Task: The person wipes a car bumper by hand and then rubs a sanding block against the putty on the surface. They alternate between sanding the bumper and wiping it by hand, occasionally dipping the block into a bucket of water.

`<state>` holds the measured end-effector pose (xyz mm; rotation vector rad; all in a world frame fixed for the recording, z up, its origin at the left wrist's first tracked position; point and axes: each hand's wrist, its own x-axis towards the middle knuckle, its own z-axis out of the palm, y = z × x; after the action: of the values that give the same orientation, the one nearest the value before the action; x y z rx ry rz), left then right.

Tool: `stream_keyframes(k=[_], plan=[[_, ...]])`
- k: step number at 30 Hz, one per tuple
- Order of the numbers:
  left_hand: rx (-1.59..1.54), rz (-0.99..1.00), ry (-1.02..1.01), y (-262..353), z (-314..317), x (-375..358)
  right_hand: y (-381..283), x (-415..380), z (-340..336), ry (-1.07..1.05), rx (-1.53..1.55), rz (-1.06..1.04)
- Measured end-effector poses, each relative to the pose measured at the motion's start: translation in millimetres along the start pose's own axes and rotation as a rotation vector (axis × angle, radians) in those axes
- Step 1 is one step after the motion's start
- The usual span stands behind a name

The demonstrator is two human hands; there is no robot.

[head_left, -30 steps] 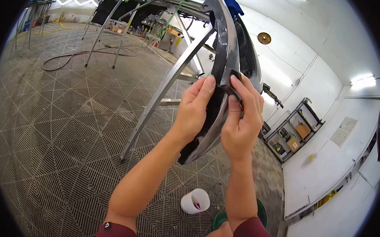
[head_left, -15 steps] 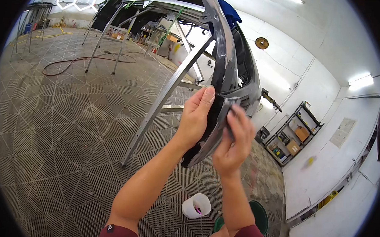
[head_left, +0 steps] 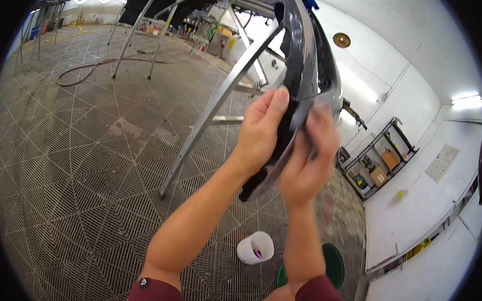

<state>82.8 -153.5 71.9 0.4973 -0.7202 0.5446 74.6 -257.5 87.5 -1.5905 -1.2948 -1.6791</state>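
A car bumper cover (head_left: 309, 51), black with grey sanded or primed patches, hangs end-down in front of me on a metal stand (head_left: 222, 93). My left hand (head_left: 259, 135) is closed around its left edge, with the thumb uppermost. On the grey outer face, just right of that grip, my right hand (head_left: 308, 161) presses with bent fingers. Those fingers are smeared by motion, and whatever lies under them is hidden. The lower tip of the bumper shows dark between my two forearms.
Below on the grated floor stand a white bucket (head_left: 243, 252) with something pink inside and a green bucket (head_left: 335, 268) partly behind my right arm. A red hose (head_left: 66, 79) lies at left. Against the right wall is a black shelf (head_left: 370, 182) holding boxes.
The view has shifted, so bumper and stand appear farther right and higher. My right hand has moved slightly up along the bumper face. The left hand keeps its hold on the edge.
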Motion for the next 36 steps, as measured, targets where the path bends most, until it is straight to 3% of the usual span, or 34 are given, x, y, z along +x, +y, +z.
stream_keyframes(k=[2, 4, 8, 11, 13, 15, 17, 19, 23, 25, 31, 35, 36], plan=[[-0.015, -0.016, -0.020, 5, 5, -1, 4, 7, -5, -0.062, -0.012, 0.060], [-0.021, -0.040, -0.008, -1, 3, -3, -7, -19, 4, 0.063, -0.026, 0.105], [0.050, 0.023, 0.003, -2, -3, -1, -50, -194, 17, 0.085, -0.048, 0.115], [0.013, 0.016, 0.055, 1, 1, 0, -20, -102, 7, 0.132, 0.011, 0.065], [-0.025, -0.028, -0.037, -2, -6, -1, 14, -15, 4, 0.062, -0.009, 0.080], [-0.055, -0.014, -0.020, -1, 0, -2, 16, 13, -2, -0.025, -0.021, 0.100], [-0.101, -0.020, -0.165, -6, -17, 0, 5, -9, -5, -0.097, -0.018, 0.104], [-0.058, 0.005, -0.161, -10, -21, 1, -12, -80, 1, 0.129, -0.067, 0.052], [-0.041, 0.009, -0.089, -4, -11, 1, -2, -33, -6, 0.124, -0.061, 0.048], [-0.018, -0.033, 0.026, 11, 12, -3, 2, 32, -12, -0.111, -0.154, 0.042], [0.038, -0.011, -0.030, -1, -8, -4, -13, -15, -18, -0.038, -0.172, 0.036], [0.055, 0.001, 0.021, 8, 6, -1, -1, 37, -19, -0.195, -0.135, 0.055], [0.056, -0.015, 0.020, 4, 1, -5, -1, 26, -20, -0.150, -0.129, 0.056]])
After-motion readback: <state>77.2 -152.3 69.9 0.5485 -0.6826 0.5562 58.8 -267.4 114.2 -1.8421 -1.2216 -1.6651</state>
